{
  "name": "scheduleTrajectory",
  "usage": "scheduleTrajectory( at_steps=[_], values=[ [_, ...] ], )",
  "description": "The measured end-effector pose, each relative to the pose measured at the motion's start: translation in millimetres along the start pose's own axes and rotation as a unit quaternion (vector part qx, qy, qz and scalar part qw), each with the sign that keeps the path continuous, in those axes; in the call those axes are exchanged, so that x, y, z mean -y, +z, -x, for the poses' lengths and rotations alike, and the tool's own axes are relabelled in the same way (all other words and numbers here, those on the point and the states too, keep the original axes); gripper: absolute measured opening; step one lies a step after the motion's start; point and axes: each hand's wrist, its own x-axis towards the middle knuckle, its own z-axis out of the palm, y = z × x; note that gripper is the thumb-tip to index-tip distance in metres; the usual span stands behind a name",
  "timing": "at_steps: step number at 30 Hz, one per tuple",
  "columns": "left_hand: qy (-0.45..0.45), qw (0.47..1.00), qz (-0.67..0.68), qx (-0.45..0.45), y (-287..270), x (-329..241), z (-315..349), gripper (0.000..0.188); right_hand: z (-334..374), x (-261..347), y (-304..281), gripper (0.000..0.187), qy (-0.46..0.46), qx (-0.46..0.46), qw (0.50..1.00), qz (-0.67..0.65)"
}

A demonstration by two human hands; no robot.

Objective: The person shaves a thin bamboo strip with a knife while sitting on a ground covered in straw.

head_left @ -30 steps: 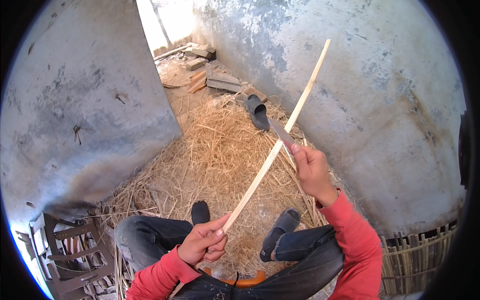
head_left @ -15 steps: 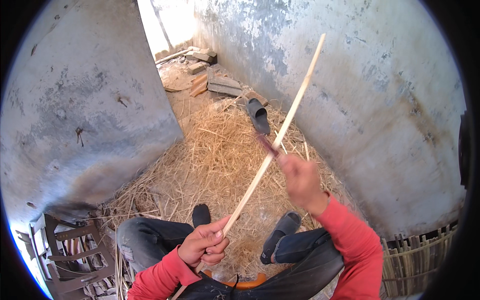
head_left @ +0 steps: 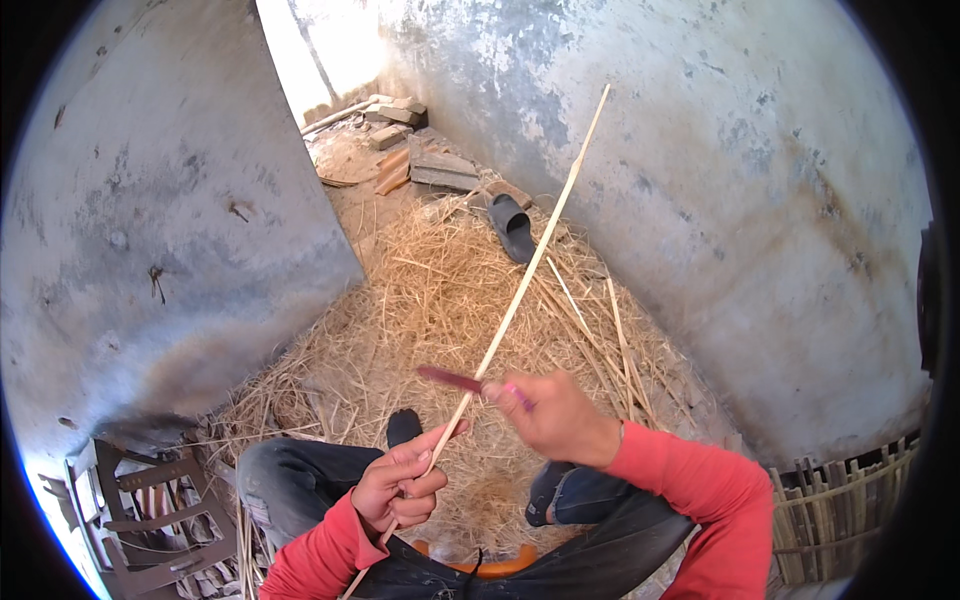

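Observation:
A long, pale bamboo strip (head_left: 525, 272) slants from my lap up toward the far right. My left hand (head_left: 402, 484) is closed around its lower part, above my left thigh. In my right hand (head_left: 556, 416) is a knife (head_left: 450, 378) with a reddish-brown blade, its handle mostly hidden by the fingers. The blade lies across the strip, a short way above my left hand, and points left. Contact between the blade and the strip looks likely, but the edge is too small to make out.
Straw-like shavings (head_left: 430, 260) cover the floor, with loose strips (head_left: 622, 345) at right. A grey slipper (head_left: 512, 228) lies by the wall (head_left: 720, 230). Bricks and tiles (head_left: 440, 168) sit near the bright opening. A brown frame (head_left: 165, 510) stands at left, a slatted basket (head_left: 825, 515) at right.
My right hand and the knife have come down along the strip toward my left hand. The strip has turned, its narrower side now showing, and its far tip has shifted left.

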Motion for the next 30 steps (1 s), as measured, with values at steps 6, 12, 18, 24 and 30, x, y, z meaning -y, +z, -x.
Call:
scheduleTrajectory(
  at_steps=[6, 12, 18, 24, 30],
  values=[
    [-0.001, 1.000, 0.022, 0.017, -1.8, 1.4, 1.8, 0.057, -35.4, -22.7, -43.4, 0.046, 0.080, -0.097, 0.992, -0.007],
    [-0.003, 0.998, 0.066, 0.021, -8.4, 1.8, -3.2, 0.058, 5.0, 0.9, -3.1, 0.043, 0.029, 0.088, 0.995, -0.029],
    [0.007, 0.999, 0.053, -0.003, -12.8, 1.7, -1.2, 0.055, -10.5, -16.6, -22.0, 0.044, 0.147, 0.002, 0.976, -0.164],
    [0.004, 0.996, -0.074, -0.058, -5.0, 10.4, -10.6, 0.054, -16.5, -22.3, -18.8, 0.030, 0.119, -0.079, 0.958, -0.250],
    [-0.013, 0.987, -0.144, -0.073, -3.7, 16.7, -15.9, 0.052, -10.2, -17.5, -20.1, 0.026, 0.152, -0.023, 0.962, -0.225]
  ],
)
